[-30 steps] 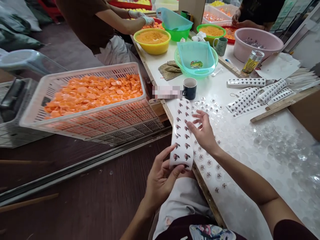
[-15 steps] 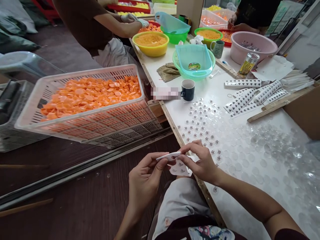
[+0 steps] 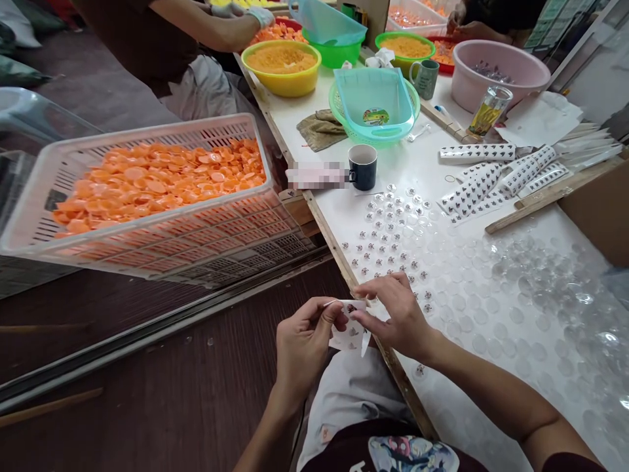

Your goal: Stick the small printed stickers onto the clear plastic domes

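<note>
My left hand point(image 3: 307, 344) pinches a white sticker strip point(image 3: 344, 338) between thumb and fingers, above my lap at the table's edge. The strip is folded over, with small dark printed figures on it. My right hand point(image 3: 400, 318) is at the strip's right end, thumb against it beside a dark figure and index finger raised apart from the thumb. Just beyond my hands, clear round discs point(image 3: 388, 248) with small dark stickers lie in rows on the white table. Plain clear discs point(image 3: 484, 314) spread to the right of my right forearm.
A white crate point(image 3: 255, 154) of orange discs stands left of the table. Printed sticker rolls point(image 3: 476, 153), a dark mug point(image 3: 363, 169), a turquoise basin point(image 3: 376, 98) and a drinking glass point(image 3: 491, 111) stand or lie farther back. Co-workers sit beyond, one with gloved hands point(image 3: 258, 16).
My right thumb and index finger have come apart at the strip's end. My left hand has turned the strip so more of its printed face shows. The view has shifted slightly.
</note>
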Demonstrator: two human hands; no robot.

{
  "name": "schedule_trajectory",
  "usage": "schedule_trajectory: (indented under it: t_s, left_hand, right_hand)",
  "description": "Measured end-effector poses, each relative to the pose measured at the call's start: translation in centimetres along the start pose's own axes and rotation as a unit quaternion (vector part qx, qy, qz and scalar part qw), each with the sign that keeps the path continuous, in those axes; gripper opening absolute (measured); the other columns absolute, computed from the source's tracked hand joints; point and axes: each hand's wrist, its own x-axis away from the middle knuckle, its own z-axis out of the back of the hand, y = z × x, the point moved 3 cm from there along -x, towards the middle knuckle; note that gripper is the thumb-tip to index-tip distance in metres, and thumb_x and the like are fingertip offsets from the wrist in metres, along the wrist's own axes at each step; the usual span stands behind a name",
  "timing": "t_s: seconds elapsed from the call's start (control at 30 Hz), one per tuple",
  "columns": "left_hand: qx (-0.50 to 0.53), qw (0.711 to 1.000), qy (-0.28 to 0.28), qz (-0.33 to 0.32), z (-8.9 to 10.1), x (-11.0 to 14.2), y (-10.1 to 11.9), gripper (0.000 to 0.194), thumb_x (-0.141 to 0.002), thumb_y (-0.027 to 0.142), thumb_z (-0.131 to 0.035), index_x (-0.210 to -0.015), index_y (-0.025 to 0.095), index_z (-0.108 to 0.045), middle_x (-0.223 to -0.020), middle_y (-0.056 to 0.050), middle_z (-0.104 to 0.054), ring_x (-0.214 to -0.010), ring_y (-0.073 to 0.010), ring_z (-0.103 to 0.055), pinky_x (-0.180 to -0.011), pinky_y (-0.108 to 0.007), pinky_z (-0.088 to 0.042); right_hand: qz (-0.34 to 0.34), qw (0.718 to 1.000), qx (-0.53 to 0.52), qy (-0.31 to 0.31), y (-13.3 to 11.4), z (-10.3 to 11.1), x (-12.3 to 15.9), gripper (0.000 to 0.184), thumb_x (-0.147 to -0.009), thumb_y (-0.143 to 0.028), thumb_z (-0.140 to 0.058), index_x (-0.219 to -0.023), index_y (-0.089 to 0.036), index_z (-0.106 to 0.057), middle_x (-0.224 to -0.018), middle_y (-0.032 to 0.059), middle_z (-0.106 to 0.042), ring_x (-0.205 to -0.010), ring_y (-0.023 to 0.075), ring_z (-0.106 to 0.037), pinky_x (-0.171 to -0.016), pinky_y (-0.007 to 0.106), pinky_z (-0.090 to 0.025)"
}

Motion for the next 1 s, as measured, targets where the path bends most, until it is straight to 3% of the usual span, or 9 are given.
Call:
schedule_trajectory:
  t_s: [0.13,0.3,0.5,0.7,0.8,0.9,1.0]
  left_hand:
    - [0.032,0.999,-0.02,0.017,-0.3,-0.3,-0.4,0.016,-0.087,0.03,-0.065,-0.088,0.016,-0.073,-0.063,0.0,-0.069,-0.053,-0.0123,-0.062,-0.05,-0.02,-0.05]
    - [0.032,0.999,-0.012,0.039,-0.4,-0.7,-1.0,0.02,-0.085,0.033,-0.067,-0.076,0.016,-0.071,-0.056,0.002,-0.063,-0.047,-0.0106,-0.056,-0.046,-0.019,-0.047]
    - [-0.009,1.0,-0.009,0.016,-0.3,-0.7,-1.3,0.023,-0.086,0.034,-0.066,-0.073,0.016,-0.072,-0.051,0.004,-0.056,-0.047,-0.0092,-0.049,-0.045,-0.018,-0.038]
    - [-0.045,0.999,-0.009,0.008,0.3,-0.7,-0.9,0.027,-0.086,0.037,-0.065,-0.071,0.016,-0.073,-0.053,0.002,-0.058,-0.049,-0.0103,-0.047,-0.046,-0.019,-0.038]
    - [-0.066,0.998,-0.021,0.002,0.7,-0.7,-0.4,0.026,-0.086,0.036,-0.065,-0.07,0.017,-0.074,-0.055,0.001,-0.061,-0.05,-0.0108,-0.048,-0.046,-0.019,-0.038]
    - [-0.077,0.996,-0.047,-0.012,0.9,-0.6,0.2,0.026,-0.086,0.035,-0.065,-0.069,0.017,-0.073,-0.056,0.002,-0.061,-0.049,-0.0104,-0.048,-0.046,-0.019,-0.037]
    - [-0.082,0.994,-0.07,-0.017,1.0,-0.6,0.5,0.026,-0.087,0.034,-0.064,-0.069,0.017,-0.073,-0.051,0.003,-0.058,-0.045,-0.0096,-0.045,-0.044,-0.019,-0.036]
  right_hand:
    - [-0.056,0.996,-0.052,-0.035,1.2,-0.3,0.2,0.012,-0.1,-0.028,-0.058,-0.093,-0.021,-0.065,-0.08,0.0004,-0.072,-0.07,0.0152,-0.063,-0.078,0.034,-0.039]
    - [-0.118,0.987,-0.092,-0.055,2.4,-0.4,0.3,0.014,-0.098,-0.028,-0.061,-0.086,-0.022,-0.065,-0.076,-0.0003,-0.07,-0.072,0.0167,-0.063,-0.077,0.034,-0.041]
    - [-0.111,0.99,-0.067,-0.046,2.3,0.0,0.0,0.004,-0.096,-0.025,-0.064,-0.094,-0.023,-0.067,-0.09,0.001,-0.073,-0.077,0.0163,-0.064,-0.084,0.037,-0.04]
    - [-0.103,0.99,-0.092,-0.002,1.5,1.0,-0.8,0.01,-0.095,-0.026,-0.063,-0.085,-0.024,-0.064,-0.083,0.0015,-0.067,-0.085,0.0193,-0.062,-0.081,0.037,-0.044]
    - [-0.126,0.982,-0.142,0.012,1.2,1.0,-1.8,0.003,-0.093,-0.027,-0.064,-0.095,-0.025,-0.062,-0.086,0.0014,-0.067,-0.083,0.019,-0.062,-0.079,0.037,-0.047]
    - [-0.126,0.97,-0.201,-0.048,0.4,0.1,-2.6,0.027,-0.09,-0.021,-0.065,-0.116,-0.025,-0.056,-0.09,-0.0006,-0.069,-0.084,0.017,-0.065,-0.086,0.038,-0.049]
    - [-0.122,0.959,-0.244,-0.079,-0.6,-0.6,-3.0,0.027,-0.092,-0.018,-0.061,-0.115,-0.025,-0.051,-0.085,-0.0027,-0.067,-0.079,0.0149,-0.067,-0.085,0.038,-0.052]
